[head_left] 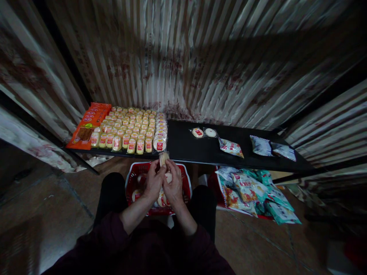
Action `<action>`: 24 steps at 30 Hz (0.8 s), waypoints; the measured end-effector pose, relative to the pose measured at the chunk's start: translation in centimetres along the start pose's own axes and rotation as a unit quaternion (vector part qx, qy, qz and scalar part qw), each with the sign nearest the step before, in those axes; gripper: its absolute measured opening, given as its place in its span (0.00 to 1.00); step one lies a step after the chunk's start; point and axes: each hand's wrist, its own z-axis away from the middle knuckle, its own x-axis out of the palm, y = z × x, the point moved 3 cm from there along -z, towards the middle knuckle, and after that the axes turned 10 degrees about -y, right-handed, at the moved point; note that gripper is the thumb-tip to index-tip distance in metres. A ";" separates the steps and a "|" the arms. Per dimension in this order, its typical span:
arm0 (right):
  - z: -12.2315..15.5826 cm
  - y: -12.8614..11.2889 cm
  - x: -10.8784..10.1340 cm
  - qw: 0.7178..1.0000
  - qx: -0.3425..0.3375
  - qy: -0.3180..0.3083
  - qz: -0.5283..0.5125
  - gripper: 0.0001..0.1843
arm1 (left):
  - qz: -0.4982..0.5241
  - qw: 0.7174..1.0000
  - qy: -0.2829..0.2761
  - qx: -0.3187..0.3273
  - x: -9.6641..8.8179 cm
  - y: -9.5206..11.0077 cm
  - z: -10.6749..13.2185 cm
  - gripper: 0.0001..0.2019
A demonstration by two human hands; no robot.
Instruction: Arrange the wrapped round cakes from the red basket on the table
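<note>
Both my left hand [154, 180] and my right hand [173, 181] are closed round a wrapped round cake [163, 158], its clear film standing up from my fingertips. They are held over a red basket [129, 179] in which more wrapped round cakes [162, 199] lie. Just past my hands, at the shelf's front edge, is a column of the same round cakes [159, 143] with red labels. Left of that column stand rows of small yellow packaged cakes [132, 145].
Orange packets [83, 131] lie at the left end of the black shelf [180, 143]. Two round cakes [197, 132], a snack bag [231, 148] and pale bags [260, 146] sit toward its right. A second basket [217, 187] with snack bags stands on the floor. Striped curtain [177, 57] hangs behind.
</note>
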 end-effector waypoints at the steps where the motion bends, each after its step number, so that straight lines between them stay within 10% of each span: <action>1: 0.0 -0.1 -0.1 1.000 -0.007 -0.008 0.005 0.21 | 0.010 1.000 0.009 -0.003 -0.1 0.1 0.0 0.13; 24: -0.4 1.4 -1.5 0.988 0.111 0.024 -0.105 0.20 | 0.214 0.970 0.050 -0.108 0.2 -0.3 -1.1 0.18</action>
